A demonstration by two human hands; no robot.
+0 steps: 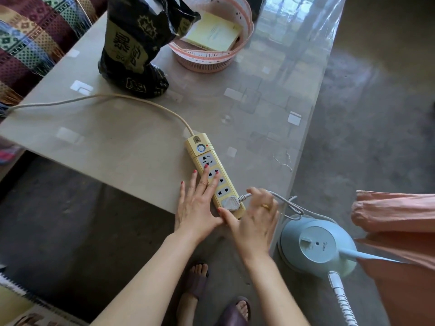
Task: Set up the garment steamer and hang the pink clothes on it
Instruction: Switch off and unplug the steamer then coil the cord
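Pale blue, dome-shaped garment steamer base (pixel 316 247) stands on the grey floor, just beside the near right corner of the glossy grey tabletop surface (pixel 131 147). Round foot, smooth plastic shell, a small slot and dot on top. A pale blue pole slants off it to the right; a white ribbed hose (pixel 342 300) leaves its near side and runs down out of view. Its grey-white cord (pixel 292 204) loops once by the surface edge and ends in a white plug (pixel 229 202) seated in the nearest socket of a long cream-yellow power strip (pixel 215 176).

Power strip lies at the surface's near corner, its own beige cable curving away left; red indicator dot beside its round switch.

Left hand (pixel 196 205) flat, fingers (pixel 204 177) straight and spread, two of them pressing on the strip's middle sockets. Right hand (pixel 255 216) over the plug end, thumb against the strip's near end, fingers loosely curled where the cord leaves the plug; cannot tell if they actually pinch it.

Pink-orange crinkled garment (pixel 397 234) hangs at the right edge, beside the steamer.

Farther back on the surface: a black printed plastic bag (pixel 138 50), a pink perforated basket (pixel 211 60).
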